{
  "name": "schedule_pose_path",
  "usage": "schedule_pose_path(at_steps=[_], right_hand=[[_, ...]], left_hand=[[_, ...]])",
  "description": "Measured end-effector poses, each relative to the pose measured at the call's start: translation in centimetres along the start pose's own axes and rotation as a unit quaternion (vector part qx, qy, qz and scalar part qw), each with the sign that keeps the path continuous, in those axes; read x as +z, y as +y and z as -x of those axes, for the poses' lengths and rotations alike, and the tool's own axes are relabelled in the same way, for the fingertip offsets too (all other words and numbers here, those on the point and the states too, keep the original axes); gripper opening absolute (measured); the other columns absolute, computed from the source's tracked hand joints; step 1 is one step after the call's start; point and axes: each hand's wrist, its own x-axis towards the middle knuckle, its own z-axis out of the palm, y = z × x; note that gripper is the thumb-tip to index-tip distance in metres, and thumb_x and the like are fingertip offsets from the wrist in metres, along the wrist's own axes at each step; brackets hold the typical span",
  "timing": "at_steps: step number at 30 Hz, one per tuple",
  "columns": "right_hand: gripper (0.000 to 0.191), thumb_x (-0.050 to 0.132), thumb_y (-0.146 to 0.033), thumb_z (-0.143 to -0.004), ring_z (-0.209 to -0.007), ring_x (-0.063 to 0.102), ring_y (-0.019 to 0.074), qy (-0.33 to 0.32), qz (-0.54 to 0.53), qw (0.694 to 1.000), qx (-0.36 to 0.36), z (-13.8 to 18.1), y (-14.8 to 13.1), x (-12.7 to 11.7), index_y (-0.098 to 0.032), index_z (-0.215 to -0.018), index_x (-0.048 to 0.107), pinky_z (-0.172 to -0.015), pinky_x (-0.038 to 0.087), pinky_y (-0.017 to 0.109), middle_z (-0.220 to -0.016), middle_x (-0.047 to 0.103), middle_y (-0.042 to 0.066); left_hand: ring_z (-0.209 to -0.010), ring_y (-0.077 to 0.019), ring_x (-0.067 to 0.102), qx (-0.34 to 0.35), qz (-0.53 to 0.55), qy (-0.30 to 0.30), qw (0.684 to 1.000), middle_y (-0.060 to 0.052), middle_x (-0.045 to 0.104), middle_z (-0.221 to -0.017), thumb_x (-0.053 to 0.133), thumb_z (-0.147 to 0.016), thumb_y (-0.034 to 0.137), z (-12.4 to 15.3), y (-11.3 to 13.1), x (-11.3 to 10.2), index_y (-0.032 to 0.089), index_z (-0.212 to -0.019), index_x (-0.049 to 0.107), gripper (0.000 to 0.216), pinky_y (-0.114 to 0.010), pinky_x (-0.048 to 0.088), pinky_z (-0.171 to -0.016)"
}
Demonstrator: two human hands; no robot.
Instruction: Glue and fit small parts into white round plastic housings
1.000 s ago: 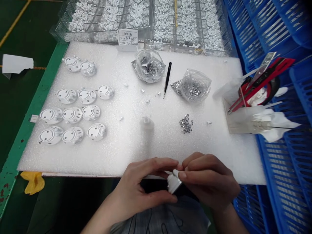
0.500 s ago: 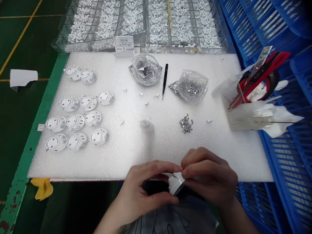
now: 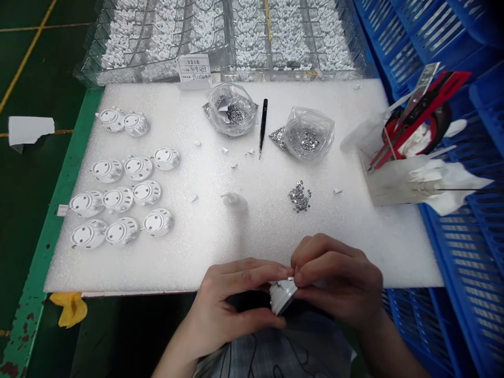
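Observation:
A small white round plastic part (image 3: 282, 295) is held at the front edge of the foam sheet, tilted on its side. My left hand (image 3: 232, 299) grips it between the thumb below and the fingers above. My right hand (image 3: 338, 278) is closed, its thumb and fingertips pinched at the part's upper right edge; whether something tiny is between them is hidden. Just beyond my hands lie a loose pile of small silvery pieces (image 3: 300, 197) and a small white bottle with a nozzle (image 3: 235, 202). Similar white parts (image 3: 122, 229) stand in rows on the left.
On the white foam sheet (image 3: 189, 252) lie two clear bags (image 3: 231, 111) of silvery pieces and black tweezers (image 3: 263, 126). Clear trays (image 3: 220, 58) of white bits line the back. A holder (image 3: 378, 184) with a red-handled cutter (image 3: 429, 118) stands right, beside blue crates (image 3: 460, 231).
The view has shifted slightly. Both hands keep nearly the same hold on the white part, which has turned only a little.

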Motion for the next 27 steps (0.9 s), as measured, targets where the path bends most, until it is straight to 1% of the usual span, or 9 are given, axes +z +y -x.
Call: schedule_pose_path(at_steps=[4,6,10,12,14,16,20,23,27], right_hand=[[0.007,0.08,-0.017,-0.089,-0.067,0.067,0.0145,0.003,0.0,1.0,0.006,0.09,0.06,0.05,-0.02,-0.092,0.075,-0.058,0.057,0.027,-0.078,0.069,0.002],[0.01,0.08,-0.016,-0.088,-0.067,0.067,0.0147,0.002,0.001,1.0,0.004,0.18,0.08,0.02,-0.021,-0.096,0.076,-0.059,0.057,0.027,-0.078,0.069,0.002],[0.017,0.075,-0.019,-0.094,-0.07,0.067,0.0138,-0.029,0.017,0.999,-0.001,0.41,0.04,-0.18,-0.024,-0.109,0.078,-0.06,0.058,0.026,-0.083,0.068,0.002],[0.019,0.072,-0.017,-0.096,-0.07,0.066,0.0128,-0.041,0.037,0.998,-0.013,0.47,0.0,-0.25,-0.025,-0.112,0.079,-0.06,0.057,0.025,-0.084,0.066,0.002],[0.019,0.07,-0.014,-0.097,-0.07,0.066,0.0123,-0.04,0.051,0.998,-0.027,0.42,-0.05,-0.25,-0.024,-0.111,0.079,-0.059,0.057,0.025,-0.083,0.065,0.002],[0.015,0.071,-0.014,-0.096,-0.07,0.066,0.0124,-0.034,0.049,0.998,-0.034,0.32,-0.09,-0.19,-0.022,-0.106,0.078,-0.06,0.057,0.025,-0.081,0.066,0.002],[0.005,0.075,-0.017,-0.094,-0.068,0.067,0.0131,-0.014,0.031,0.999,-0.026,0.23,-0.08,0.0,-0.02,-0.097,0.076,-0.058,0.057,0.026,-0.079,0.067,0.002],[0.01,0.077,-0.014,-0.091,-0.069,0.067,0.0137,0.002,0.014,1.0,-0.013,0.41,0.12,0.13,-0.02,-0.099,0.073,-0.059,0.057,0.027,-0.08,0.068,0.002],[0.016,0.077,-0.013,-0.09,-0.07,0.067,0.0147,0.013,-0.021,1.0,-0.003,0.71,0.41,0.19,-0.02,-0.102,0.07,-0.061,0.056,0.028,-0.081,0.07,0.002]], left_hand=[[-0.101,-0.023,0.082,0.011,-0.009,0.002,1.0,-0.01,0.084,-0.116,0.09,-0.084,0.026,0.0,-0.07,0.08,0.027,-0.127,0.079,0.044,-0.024,0.067,-0.084],[-0.101,-0.0236,0.081,0.013,-0.006,0.002,1.0,-0.01,0.084,-0.116,0.09,-0.085,0.026,-0.01,-0.1,0.12,0.027,-0.127,0.08,0.044,-0.025,0.067,-0.084],[-0.101,-0.0225,0.081,0.016,0.0,0.0,1.0,-0.009,0.084,-0.116,0.091,-0.083,0.025,0.01,-0.16,0.17,0.028,-0.126,0.08,0.045,-0.023,0.066,-0.085],[-0.101,-0.0218,0.081,0.013,0.004,0.003,1.0,-0.008,0.084,-0.115,0.092,-0.082,0.025,0.04,-0.15,0.2,0.028,-0.127,0.08,0.047,-0.022,0.066,-0.083],[-0.099,-0.0207,0.081,0.005,0.005,0.008,1.0,-0.008,0.084,-0.115,0.092,-0.082,0.025,0.06,-0.09,0.26,0.028,-0.127,0.08,0.047,-0.021,0.066,-0.081],[-0.097,-0.0197,0.081,-0.006,0.007,0.01,1.0,-0.008,0.084,-0.114,0.092,-0.082,0.024,0.04,0.0,0.33,0.028,-0.127,0.08,0.047,-0.02,0.066,-0.081],[-0.096,-0.0193,0.081,-0.009,0.014,0.005,1.0,-0.008,0.084,-0.113,0.093,-0.08,0.023,-0.03,0.08,0.34,0.028,-0.127,0.08,0.049,-0.019,0.066,-0.082],[-0.097,-0.0186,0.08,-0.005,0.014,0.001,1.0,-0.008,0.084,-0.114,0.092,-0.081,0.021,0.0,-0.01,0.27,0.028,-0.128,0.079,0.049,-0.018,0.065,-0.083],[-0.098,-0.0196,0.081,0.005,0.01,-0.003,1.0,-0.009,0.084,-0.115,0.091,-0.083,0.025,0.02,-0.1,0.29,0.026,-0.128,0.079,0.046,-0.018,0.065,-0.083]])
